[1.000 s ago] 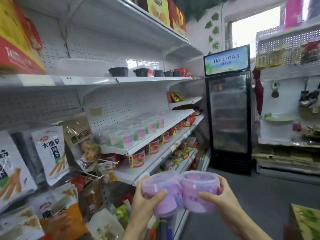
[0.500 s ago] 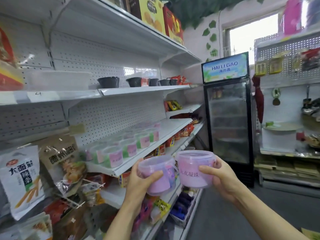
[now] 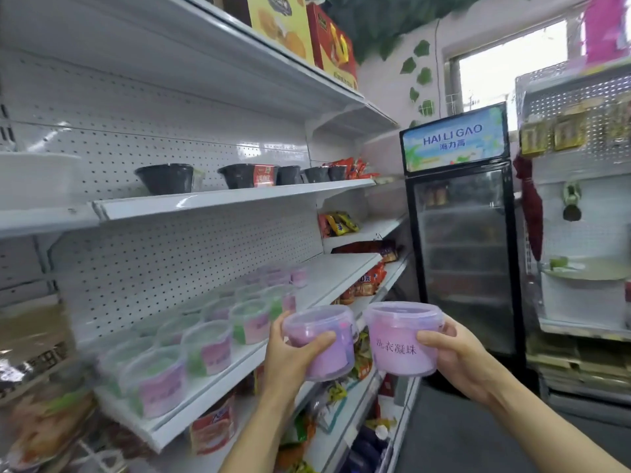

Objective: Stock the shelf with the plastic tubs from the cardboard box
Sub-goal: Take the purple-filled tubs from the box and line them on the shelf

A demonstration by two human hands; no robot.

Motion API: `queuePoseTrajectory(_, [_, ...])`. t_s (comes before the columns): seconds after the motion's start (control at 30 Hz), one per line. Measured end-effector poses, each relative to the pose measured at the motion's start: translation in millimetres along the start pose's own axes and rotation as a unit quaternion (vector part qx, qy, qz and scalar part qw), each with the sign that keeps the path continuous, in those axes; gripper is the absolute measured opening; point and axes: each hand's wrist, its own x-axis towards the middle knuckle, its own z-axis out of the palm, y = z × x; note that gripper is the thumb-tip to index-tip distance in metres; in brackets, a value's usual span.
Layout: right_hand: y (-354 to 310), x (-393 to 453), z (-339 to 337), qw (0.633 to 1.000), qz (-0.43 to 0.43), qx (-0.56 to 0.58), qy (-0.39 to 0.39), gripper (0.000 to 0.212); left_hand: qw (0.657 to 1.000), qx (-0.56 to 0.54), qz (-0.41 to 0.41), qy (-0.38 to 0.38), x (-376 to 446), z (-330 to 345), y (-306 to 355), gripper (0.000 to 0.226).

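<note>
Small shop aisle, white metal shelving with pegboard backs running off to the left of the hands, grey floor (image 3: pixel 478 438) below and to the right. Straight ahead beyond the hands, a black glass-door cooler (image 3: pixel 461 254) with a lit "HAI LI GAO" sign on top; bright window (image 3: pixel 505 66) above it, green leaf decorations on the pale wall.

Two hands up in front, apart, each wrapped round its own tub. Left hand (image 3: pixel 293 360) gripping a purple plastic tub (image 3: pixel 324 339), thumb across the front, tub tilted toward the shelf. Right hand (image 3: pixel 454 360) gripping a second purple tub (image 3: pixel 401 339), upright, printed characters facing the camera. The two tubs just beside each other at the rims, contact hard to call.

Left of the hands, the white shelf (image 3: pixel 327 274) carrying rows of clear-lidded tubs (image 3: pixel 208 346) with pink and green labels; blurred, so more than a dozen but no exact count. Far end of that shelf bare.

One shelf higher, black bowls (image 3: pixel 165 179) in a row: five countable, one with a red label. Beyond them, red snack packets (image 3: pixel 351 167).

Top shelf, above the hands: one yellow box (image 3: pixel 283 25) and one red box (image 3: pixel 331 46) showing. Below the hands, lower shelves crowded with red-labelled pots and mixed packets, too jumbled to count.
</note>
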Motion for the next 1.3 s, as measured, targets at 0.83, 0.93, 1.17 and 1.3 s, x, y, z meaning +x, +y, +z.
queuePoseTrajectory(0.83, [134.5,396.3,-185.1,0.963,0.154,0.137,-0.175,0.091,0.926,0.246,0.075,0.276,299.0,122.4,-156.9,0.112])
queuePoseTrajectory(0.93, [155.8,447.4,-183.2,0.955,0.158,0.141,-0.209,0.088,0.898,0.317,0.097,0.289,335.0,119.6,-172.8,0.098])
queuePoseTrajectory(1.17, [204.3,550.2,-189.8,0.943,0.178,0.136,-0.248,0.096,0.852,0.395,0.096,0.330,396.1,119.9,-211.8,0.094])
queuePoseTrajectory(1.3, [233.3,589.0,-183.1,0.916,0.206,0.128,-0.320,0.092,0.819,0.437,0.071,0.365,409.6,116.6,-231.3,0.087])
